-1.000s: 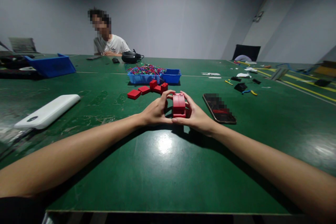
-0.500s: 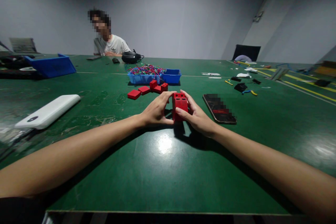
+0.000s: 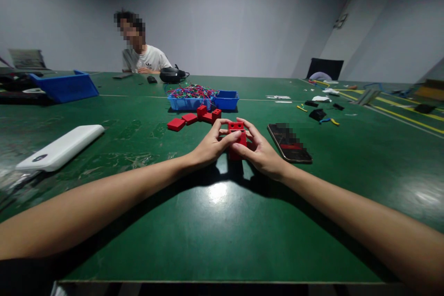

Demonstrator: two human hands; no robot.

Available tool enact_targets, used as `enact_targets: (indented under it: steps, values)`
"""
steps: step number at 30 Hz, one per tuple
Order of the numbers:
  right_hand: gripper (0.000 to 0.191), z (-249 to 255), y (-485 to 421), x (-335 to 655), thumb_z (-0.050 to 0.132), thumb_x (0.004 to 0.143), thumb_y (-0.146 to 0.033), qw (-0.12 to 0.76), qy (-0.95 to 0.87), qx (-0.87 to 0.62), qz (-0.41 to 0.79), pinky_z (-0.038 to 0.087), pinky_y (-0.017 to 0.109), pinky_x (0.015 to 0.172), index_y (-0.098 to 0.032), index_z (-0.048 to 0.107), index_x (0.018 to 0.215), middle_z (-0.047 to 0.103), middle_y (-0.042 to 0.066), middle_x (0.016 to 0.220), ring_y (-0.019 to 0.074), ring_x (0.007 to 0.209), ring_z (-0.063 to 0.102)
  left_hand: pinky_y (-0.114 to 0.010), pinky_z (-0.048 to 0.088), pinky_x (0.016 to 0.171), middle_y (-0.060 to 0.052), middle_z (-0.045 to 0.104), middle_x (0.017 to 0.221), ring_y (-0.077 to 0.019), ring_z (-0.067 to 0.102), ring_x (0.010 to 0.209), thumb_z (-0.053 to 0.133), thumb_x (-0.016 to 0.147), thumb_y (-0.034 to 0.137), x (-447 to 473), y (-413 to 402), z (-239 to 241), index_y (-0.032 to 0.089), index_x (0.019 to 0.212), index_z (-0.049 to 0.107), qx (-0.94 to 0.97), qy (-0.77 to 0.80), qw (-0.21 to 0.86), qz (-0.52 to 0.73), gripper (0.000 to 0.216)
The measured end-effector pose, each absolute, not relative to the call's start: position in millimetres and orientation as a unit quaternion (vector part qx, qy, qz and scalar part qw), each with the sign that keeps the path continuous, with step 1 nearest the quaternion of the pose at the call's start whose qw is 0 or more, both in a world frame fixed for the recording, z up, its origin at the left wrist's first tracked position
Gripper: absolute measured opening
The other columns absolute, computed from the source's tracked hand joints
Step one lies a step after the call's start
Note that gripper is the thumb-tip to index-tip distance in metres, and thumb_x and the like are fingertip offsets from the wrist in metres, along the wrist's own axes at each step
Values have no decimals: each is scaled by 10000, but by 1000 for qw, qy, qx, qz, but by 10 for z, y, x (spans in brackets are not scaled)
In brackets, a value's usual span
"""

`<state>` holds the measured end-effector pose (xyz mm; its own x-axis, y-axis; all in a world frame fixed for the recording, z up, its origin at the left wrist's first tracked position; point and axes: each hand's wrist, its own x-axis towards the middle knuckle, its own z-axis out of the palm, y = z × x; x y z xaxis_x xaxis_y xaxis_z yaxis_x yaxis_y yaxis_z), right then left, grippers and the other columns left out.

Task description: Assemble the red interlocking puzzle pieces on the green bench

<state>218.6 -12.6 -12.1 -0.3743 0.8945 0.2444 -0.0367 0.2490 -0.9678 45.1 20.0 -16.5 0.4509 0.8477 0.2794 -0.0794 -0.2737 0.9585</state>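
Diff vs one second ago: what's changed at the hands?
The boxy red block has been turned: two round holes now show near its top. The left hand and right hand both hold it, as before, but their thumbs have moved up onto its near face. Unchanged: the dark rectangular phone, loose red blocks and white rounded power bank.

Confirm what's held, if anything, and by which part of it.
Red block, between left hand and right hand: thumbs on its near face, fingers around its sides.
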Motion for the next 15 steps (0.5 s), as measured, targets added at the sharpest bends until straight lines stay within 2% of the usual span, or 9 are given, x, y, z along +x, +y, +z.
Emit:
enact_targets:
  steps: [5,15]
  values:
    - [784,-134,-114,2200,751,767,-377,457,-659,-317,507,581,414,895,-278,312,1408,504,127,1374,225,1032,669,-309,534,748,-27,697,932,-185,698,802,791,708,440,532,157,-130,211,1092,484,605,288,573,471,543]
    - [773,-125,-105,2205,735,782,-411,448,-676,-311,496,561,425,930,-286,303,1411,490,128,1397,217,1015,672,-314,546,739,-54,711,945,-213,701,870,827,674,427,479,155,-74,196,1088,522,620,293,553,473,564]
